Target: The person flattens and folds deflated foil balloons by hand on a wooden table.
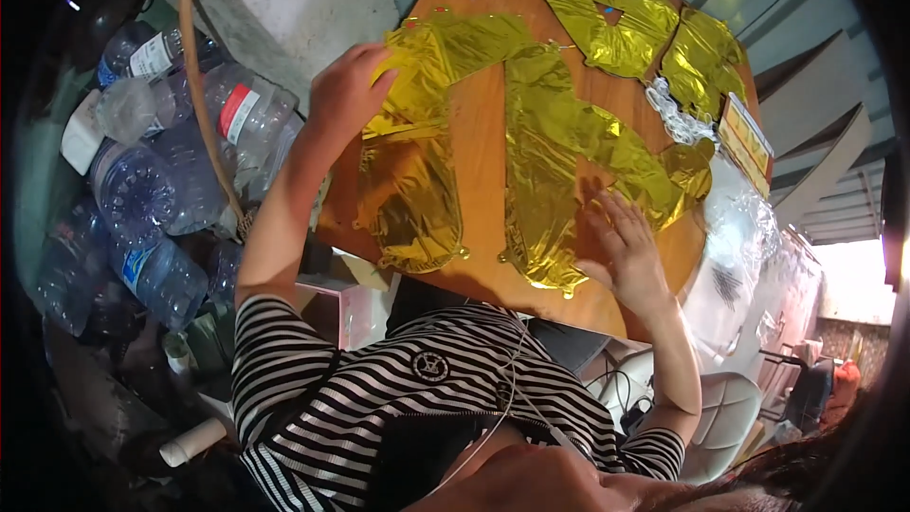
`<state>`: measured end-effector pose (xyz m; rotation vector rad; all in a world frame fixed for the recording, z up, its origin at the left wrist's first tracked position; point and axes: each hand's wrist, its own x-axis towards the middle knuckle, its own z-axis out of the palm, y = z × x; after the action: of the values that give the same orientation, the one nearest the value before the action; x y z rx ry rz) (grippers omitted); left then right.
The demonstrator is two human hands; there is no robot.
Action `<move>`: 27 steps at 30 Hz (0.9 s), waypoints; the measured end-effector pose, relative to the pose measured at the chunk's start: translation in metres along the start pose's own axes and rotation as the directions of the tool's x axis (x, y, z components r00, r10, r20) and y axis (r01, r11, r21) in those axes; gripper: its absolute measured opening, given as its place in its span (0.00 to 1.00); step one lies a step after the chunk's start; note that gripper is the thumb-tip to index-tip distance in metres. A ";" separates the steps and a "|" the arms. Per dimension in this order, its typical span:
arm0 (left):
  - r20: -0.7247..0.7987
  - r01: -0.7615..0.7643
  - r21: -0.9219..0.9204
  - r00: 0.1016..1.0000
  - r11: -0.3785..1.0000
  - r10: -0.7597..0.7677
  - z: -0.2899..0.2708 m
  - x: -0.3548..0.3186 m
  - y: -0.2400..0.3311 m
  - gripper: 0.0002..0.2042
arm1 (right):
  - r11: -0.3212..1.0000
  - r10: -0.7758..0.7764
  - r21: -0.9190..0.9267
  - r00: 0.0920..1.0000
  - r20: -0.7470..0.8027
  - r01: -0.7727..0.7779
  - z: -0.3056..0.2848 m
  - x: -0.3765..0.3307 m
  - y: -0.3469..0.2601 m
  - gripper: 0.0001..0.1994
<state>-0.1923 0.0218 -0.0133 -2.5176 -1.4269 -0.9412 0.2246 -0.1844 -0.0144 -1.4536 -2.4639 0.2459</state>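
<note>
Flat, uninflated gold foil balloons lie on the wooden table (479,166). One angled foil balloon (412,156) lies at the left. A second foil balloon (540,147) spreads across the middle toward the right edge. My left hand (349,85) is at the upper left edge of the left balloon, thumb apart from the bent fingers, with nothing visible in it. By the lower right side of the middle balloon, my right hand (621,242) has its fingers spread and holds nothing. Whether its fingertips touch the table or foil is unclear.
More gold foil (626,33) lies at the table's far right, beside a bundle of white string (678,114). A printed card (747,144) and clear plastic wrap (744,228) sit at the right edge. Empty plastic bottles (142,185) and a wooden stick (201,95) crowd the left.
</note>
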 end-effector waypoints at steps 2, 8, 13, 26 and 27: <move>0.022 0.086 -0.008 0.996 0.996 -0.086 -0.015 -0.032 -0.010 0.15 | 0.969 -0.185 0.144 0.977 -0.104 0.198 0.015 0.035 -0.025 0.25; 0.183 0.042 -0.219 0.983 0.975 -0.001 -0.039 -0.114 0.026 0.17 | 0.819 -0.570 0.022 0.818 -0.081 0.573 0.080 0.092 -0.106 0.19; 0.256 -0.075 -0.336 0.952 0.939 0.168 -0.063 -0.161 0.065 0.21 | 0.749 -0.660 -0.052 0.751 0.024 0.660 0.096 0.096 -0.109 0.16; 0.158 -0.078 -0.402 0.976 0.912 0.153 -0.032 -0.193 0.074 0.11 | 0.795 -0.592 0.112 0.803 -0.072 0.596 0.091 0.108 -0.112 0.13; 0.161 -0.073 -0.403 0.976 0.912 0.149 -0.028 -0.197 0.074 0.11 | 0.788 -0.612 0.023 0.787 -0.074 0.615 0.094 0.105 -0.113 0.12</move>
<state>-0.2186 -0.1766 -0.0847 -3.0187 -1.2182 -1.0894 0.0534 -0.1480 -0.0566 -0.5546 -2.6941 0.1124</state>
